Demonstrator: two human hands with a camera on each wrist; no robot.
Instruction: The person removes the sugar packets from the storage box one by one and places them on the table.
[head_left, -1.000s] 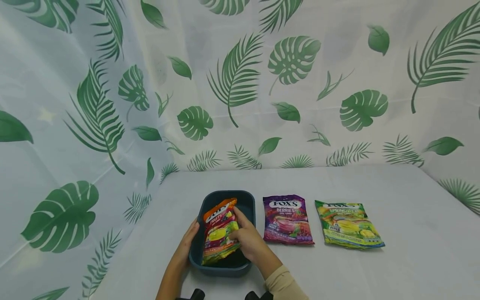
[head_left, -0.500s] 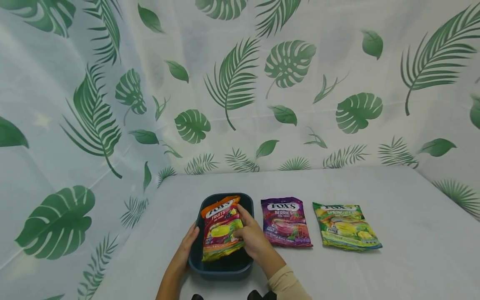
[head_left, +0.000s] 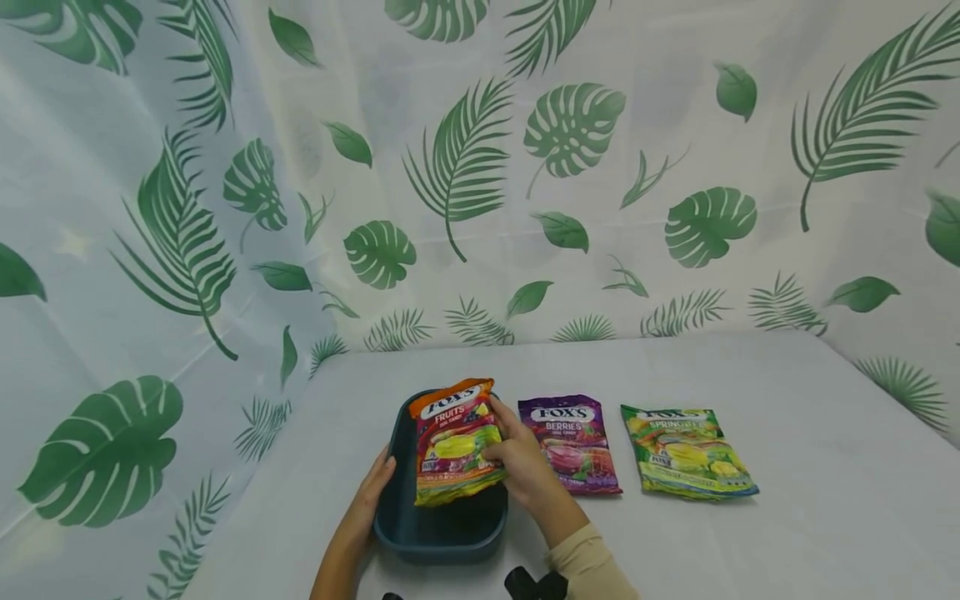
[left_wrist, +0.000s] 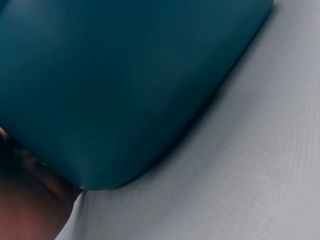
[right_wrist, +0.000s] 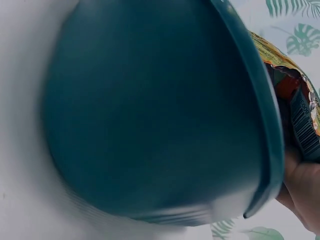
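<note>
My right hand (head_left: 521, 458) grips an orange-topped bag of Fox's Fruits candy (head_left: 456, 446) by its right side, thumb across the front. The bag is tilted and held over a dark teal plastic tub (head_left: 442, 550), hiding much of the tub's far half. In the right wrist view the candy bag's back, with a barcode, shows past the tub's rim. My left hand (head_left: 367, 500) rests along the outside of the tub's left wall, its fingers lying up toward the rim. The left wrist view is mostly filled by the tub's wall.
Right of the tub lies a purple bag of Fox's Berries candy (head_left: 573, 450), its left edge partly behind my right hand. A green Fox's Spring Tea bag (head_left: 686, 454) lies farther right. The white table (head_left: 825, 517) meets a leaf-patterned curtain (head_left: 480, 300) behind.
The Fruits candy bag has risen from inside the tub to above its rim, moving slightly right with my right hand. My left hand stays at the tub's side.
</note>
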